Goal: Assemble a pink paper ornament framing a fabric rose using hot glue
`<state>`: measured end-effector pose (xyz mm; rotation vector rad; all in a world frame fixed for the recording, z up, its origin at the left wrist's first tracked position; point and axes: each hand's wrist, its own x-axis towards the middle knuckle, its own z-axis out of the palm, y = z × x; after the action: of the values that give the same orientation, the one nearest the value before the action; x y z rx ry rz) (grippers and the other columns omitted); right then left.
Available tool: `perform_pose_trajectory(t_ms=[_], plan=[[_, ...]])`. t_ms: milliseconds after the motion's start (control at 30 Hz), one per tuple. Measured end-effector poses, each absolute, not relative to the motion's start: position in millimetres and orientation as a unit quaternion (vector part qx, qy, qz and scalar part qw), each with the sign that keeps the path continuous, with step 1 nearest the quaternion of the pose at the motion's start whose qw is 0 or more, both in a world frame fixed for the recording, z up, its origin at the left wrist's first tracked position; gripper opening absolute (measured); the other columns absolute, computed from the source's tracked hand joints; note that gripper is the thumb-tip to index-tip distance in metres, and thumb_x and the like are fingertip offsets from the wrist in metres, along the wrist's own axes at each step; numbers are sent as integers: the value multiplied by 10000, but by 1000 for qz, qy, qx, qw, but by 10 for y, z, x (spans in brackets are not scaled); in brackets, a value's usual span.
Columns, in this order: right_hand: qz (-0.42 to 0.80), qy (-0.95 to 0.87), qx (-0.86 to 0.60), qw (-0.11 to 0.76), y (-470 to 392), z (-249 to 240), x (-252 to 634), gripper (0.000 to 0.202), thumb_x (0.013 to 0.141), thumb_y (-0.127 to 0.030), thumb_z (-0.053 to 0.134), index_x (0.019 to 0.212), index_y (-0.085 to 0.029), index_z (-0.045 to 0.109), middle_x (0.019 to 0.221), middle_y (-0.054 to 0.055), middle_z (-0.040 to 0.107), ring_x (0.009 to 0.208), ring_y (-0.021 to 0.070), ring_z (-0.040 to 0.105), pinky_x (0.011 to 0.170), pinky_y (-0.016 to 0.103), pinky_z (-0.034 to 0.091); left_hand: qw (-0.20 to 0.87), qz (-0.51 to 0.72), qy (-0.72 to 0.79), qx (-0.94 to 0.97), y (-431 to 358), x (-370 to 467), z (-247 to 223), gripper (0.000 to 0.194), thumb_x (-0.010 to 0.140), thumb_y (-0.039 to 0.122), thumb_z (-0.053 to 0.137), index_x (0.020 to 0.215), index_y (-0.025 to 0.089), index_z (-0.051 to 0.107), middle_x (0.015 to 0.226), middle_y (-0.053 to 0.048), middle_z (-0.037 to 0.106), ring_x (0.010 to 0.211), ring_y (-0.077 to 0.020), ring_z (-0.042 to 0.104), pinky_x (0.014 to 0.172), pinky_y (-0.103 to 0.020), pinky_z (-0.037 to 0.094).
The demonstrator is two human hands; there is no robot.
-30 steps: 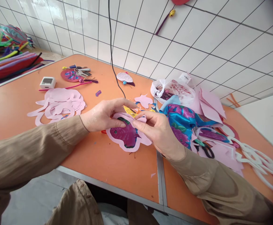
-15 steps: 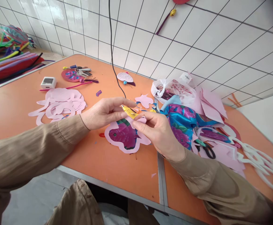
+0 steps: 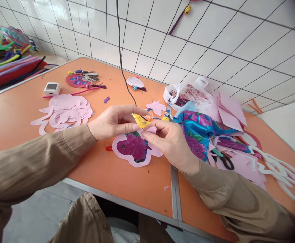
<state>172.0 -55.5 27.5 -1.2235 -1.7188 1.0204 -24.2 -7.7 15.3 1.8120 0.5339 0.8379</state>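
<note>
A pink flat cutout (image 3: 121, 152) with a dark purple and green flowered fabric shape (image 3: 133, 145) on it lies before me on the orange table. My right hand (image 3: 166, 138) pinches the raised far edge of the cutout between thumb and fingers. At that same edge, my left hand (image 3: 118, 121) has its thumb against the pink material, with the index finger stretched above; its other fingers are partly hidden. Just behind the fingertips is a yellow tool (image 3: 139, 120) with a pointed tip, perhaps a glue gun; much of it is hidden.
Pink cutouts (image 3: 69, 111) are piled at left, near a small white device (image 3: 51, 88) and keys (image 3: 90, 77). Blue flowered fabric (image 3: 196, 125), a plastic bag (image 3: 198, 99), black-handled scissors (image 3: 225, 161) and white strips (image 3: 281, 168) crowd the right. A black cord (image 3: 120, 44) hangs down behind my hands.
My left thumb has come down slightly onto the pink edge, closer to my right hand's fingertips. The cutout has shifted slightly; otherwise the hands are nearly where they were.
</note>
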Motion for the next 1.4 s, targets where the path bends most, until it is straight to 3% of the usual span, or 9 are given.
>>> perform_pose_trajectory(t_ms=[100, 233, 367, 533, 733, 833, 1067, 1233, 1400], plan=[[401, -679, -474, 391, -550, 260, 1707, 253, 756, -310, 649, 580, -218, 493, 594, -10, 525, 599, 125, 489, 559, 292, 428, 531, 351, 219, 739, -83, -209, 128, 460, 803, 281, 769, 1189, 82, 618, 710, -34, 710, 592, -107, 624, 570, -203, 517], [405, -679, -470, 392, -546, 242, 1687, 263, 763, -294, 643, 579, -217, 473, 604, -16, 532, 597, 118, 498, 576, 287, 444, 560, 347, 229, 717, -79, -190, 117, 446, 769, 230, 769, 1172, 82, 649, 621, 7, 656, 473, -62, 491, 456, -178, 399], [428, -677, -452, 393, -560, 242, 1716, 236, 778, -308, 660, 615, -199, 528, 595, -32, 506, 568, 98, 457, 555, 274, 405, 584, 342, 242, 695, -70, -198, 131, 469, 768, 208, 749, 1208, 80, 649, 539, 54, 567, 434, -44, 398, 422, -175, 334], [486, -646, -410, 422, -564, 223, 1798, 278, 891, -415, 577, 741, -190, 638, 679, -7, 581, 664, 125, 533, 635, 293, 438, 569, 362, 245, 696, -66, -226, 145, 516, 775, 205, 751, 1265, 99, 630, 563, 53, 577, 466, -54, 440, 461, -184, 386], [453, -638, -456, 425, -541, 203, 1776, 246, 832, -352, 641, 649, -193, 592, 573, -40, 512, 543, 92, 458, 528, 266, 377, 540, 361, 241, 721, -77, -231, 170, 476, 783, 209, 743, 1237, 103, 647, 570, 43, 590, 461, -64, 470, 462, -192, 398], [454, -639, -447, 432, -520, 183, 1776, 239, 822, -344, 664, 640, -194, 621, 597, -30, 548, 566, 94, 477, 548, 264, 392, 536, 361, 239, 725, -70, -231, 165, 470, 787, 213, 737, 1235, 98, 651, 557, 45, 570, 450, -65, 457, 447, -197, 380], [551, -610, -385, 420, -514, 185, 1817, 487, 889, -623, 539, 686, -203, 675, 699, 29, 644, 664, 153, 595, 680, 325, 509, 562, 361, 249, 702, -69, -246, 163, 526, 818, 242, 736, 1301, 79, 606, 545, 56, 542, 445, -61, 429, 437, -199, 348], [490, -634, -435, 411, -511, 174, 1797, 301, 821, -404, 679, 621, -193, 601, 596, -23, 566, 575, 102, 485, 565, 267, 406, 599, 371, 232, 671, -72, -234, 119, 501, 835, 285, 747, 1283, 96, 629, 529, 57, 554, 446, -59, 454, 444, -189, 359], [495, -639, -418, 413, -507, 169, 1788, 242, 825, -327, 645, 621, -197, 627, 588, -27, 579, 593, 103, 490, 595, 278, 404, 650, 369, 243, 618, -57, -252, 96, 605, 903, 577, 611, 1280, 104, 628, 754, -83, 744, 626, -156, 669, 520, -230, 489]])
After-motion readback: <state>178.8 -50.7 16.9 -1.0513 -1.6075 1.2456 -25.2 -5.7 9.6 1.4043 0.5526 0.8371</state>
